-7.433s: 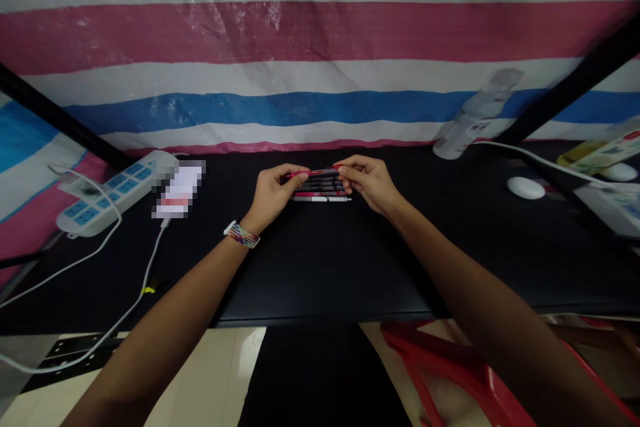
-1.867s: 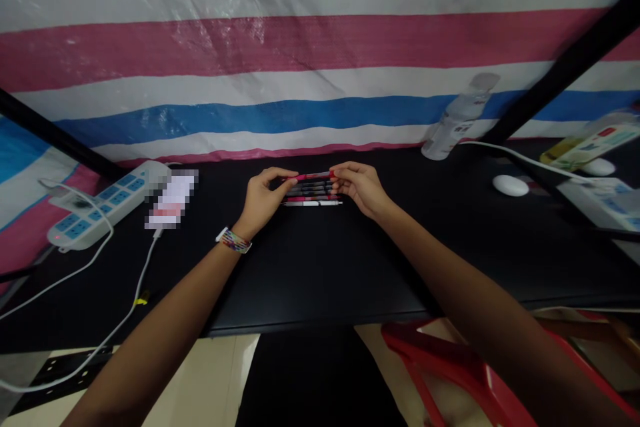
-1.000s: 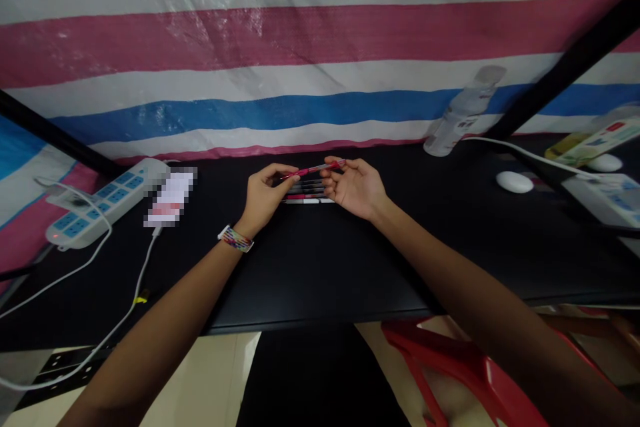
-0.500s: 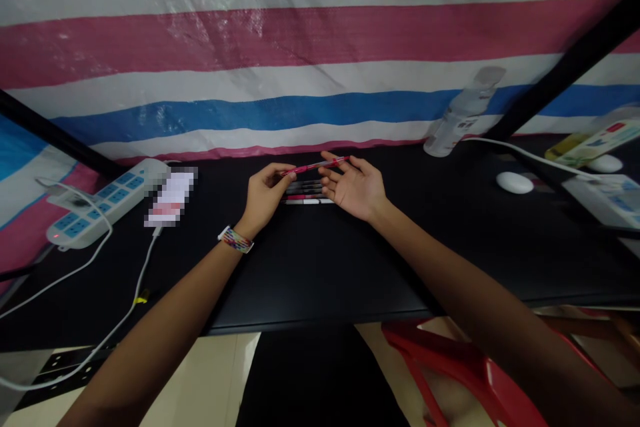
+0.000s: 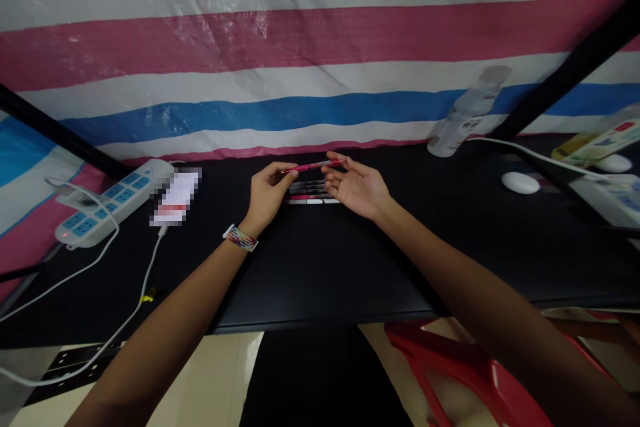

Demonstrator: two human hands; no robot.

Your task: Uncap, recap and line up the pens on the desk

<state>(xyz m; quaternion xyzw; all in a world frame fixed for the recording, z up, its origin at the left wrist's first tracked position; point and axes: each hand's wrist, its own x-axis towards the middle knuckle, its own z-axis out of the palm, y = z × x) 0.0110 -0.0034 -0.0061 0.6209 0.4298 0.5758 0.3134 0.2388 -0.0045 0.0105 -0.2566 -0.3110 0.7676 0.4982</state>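
Observation:
Over the black table, my left hand [image 5: 270, 192] pinches the left end of a red pen [image 5: 314, 165] between thumb and fingers. The pen is held roughly level, its right end slightly higher. My right hand [image 5: 361, 188], palm turned up, has its thumb and forefinger at the pen's right end, while the other fingers curl loosely. Just below the held pen, several pens lie side by side: dark ones [image 5: 309, 185], a red one [image 5: 303, 197] and a white one [image 5: 313, 201] nearest me. My hands partly cover their ends.
A white power strip [image 5: 117, 203] and a blurred-out phone [image 5: 177, 197] on a cable lie at left. Rightward stand a clear bottle [image 5: 467, 113] and a white mouse [image 5: 521, 183]. A striped sheet [image 5: 300, 40] hangs behind the table [image 5: 325, 273]; a red stool [image 5: 450, 360] is below.
The whole view has shifted slightly, so things sit a little further right. Both hands keep their places at the red pen, with the right fingers moved slightly along its end.

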